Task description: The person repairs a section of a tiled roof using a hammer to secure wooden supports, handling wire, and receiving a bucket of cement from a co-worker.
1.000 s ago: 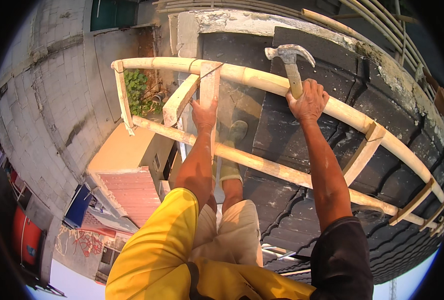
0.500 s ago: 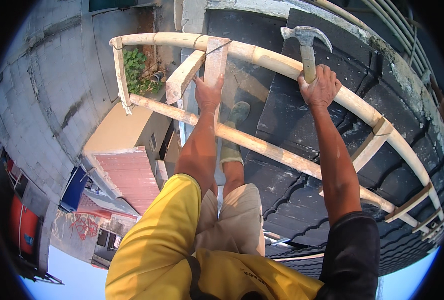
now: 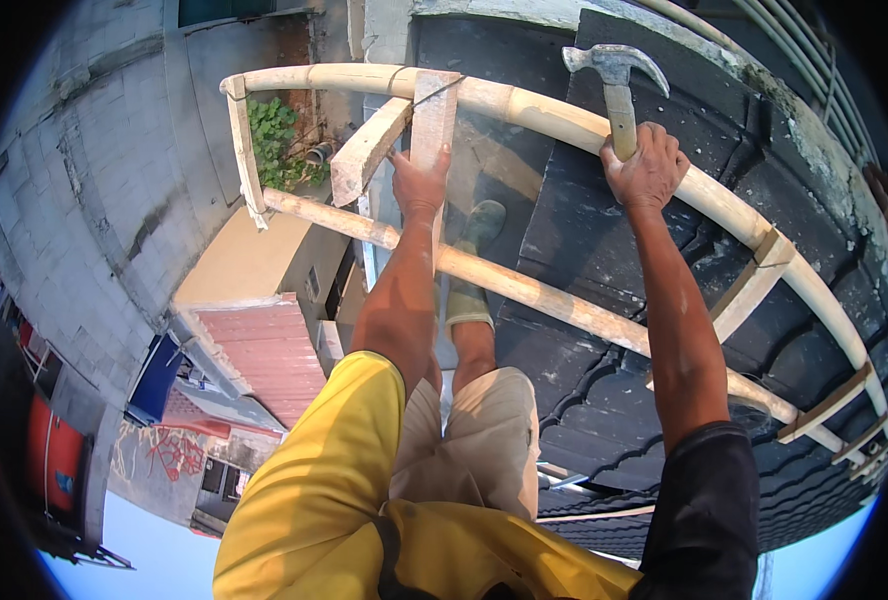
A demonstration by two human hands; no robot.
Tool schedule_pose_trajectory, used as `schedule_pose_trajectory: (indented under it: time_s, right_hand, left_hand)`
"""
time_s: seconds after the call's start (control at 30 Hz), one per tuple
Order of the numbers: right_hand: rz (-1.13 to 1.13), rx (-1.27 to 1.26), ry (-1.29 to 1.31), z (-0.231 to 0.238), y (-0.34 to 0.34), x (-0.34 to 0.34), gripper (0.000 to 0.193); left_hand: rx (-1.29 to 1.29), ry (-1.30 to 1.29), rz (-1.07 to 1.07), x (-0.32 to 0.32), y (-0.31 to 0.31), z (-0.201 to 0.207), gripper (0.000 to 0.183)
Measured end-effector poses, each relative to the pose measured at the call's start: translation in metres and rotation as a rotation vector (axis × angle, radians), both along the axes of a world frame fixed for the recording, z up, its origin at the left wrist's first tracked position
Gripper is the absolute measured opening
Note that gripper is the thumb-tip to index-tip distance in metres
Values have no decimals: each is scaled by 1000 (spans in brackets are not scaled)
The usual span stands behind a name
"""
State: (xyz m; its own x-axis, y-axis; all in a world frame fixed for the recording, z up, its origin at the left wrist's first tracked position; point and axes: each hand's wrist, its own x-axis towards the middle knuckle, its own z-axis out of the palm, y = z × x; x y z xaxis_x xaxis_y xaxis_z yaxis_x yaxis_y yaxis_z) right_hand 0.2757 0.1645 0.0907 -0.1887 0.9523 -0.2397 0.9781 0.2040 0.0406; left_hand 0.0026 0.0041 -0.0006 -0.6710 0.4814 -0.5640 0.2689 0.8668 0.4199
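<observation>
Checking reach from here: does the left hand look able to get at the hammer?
Probably not directly: the left hand grips a ladder rung, while the right hand holds the hammer.

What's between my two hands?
In the head view, a grey strip, then dark roofing, show through the ladder between your left hand on the rung and your right hand with the hammer.

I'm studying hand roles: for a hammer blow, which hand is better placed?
Probably the right hand: it holds the hammer by its handle, while the left hand grasps a wooden crosspiece of the bamboo ladder.
</observation>
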Motion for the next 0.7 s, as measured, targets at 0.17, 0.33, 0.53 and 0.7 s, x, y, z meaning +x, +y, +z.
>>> schedule_pose_trajectory:
  time_s: [0.17, 0.33, 0.53, 0.7]
  right_hand:
    - [-14, 5, 19, 0, -1, 0, 46]
    - [20, 42, 22, -2, -2, 2, 44]
    - [47, 78, 4, -7, -4, 6, 40]
    - [64, 141, 31, -14, -7, 17, 38]
  left_hand:
    - [-13, -8, 7, 0, -2, -3, 71]
    - [51, 2, -13, -1, -4, -4, 76]
    - [399, 422, -159, 39, -39, 7, 60]
    - [211, -331, 58, 106, -49, -20, 27]
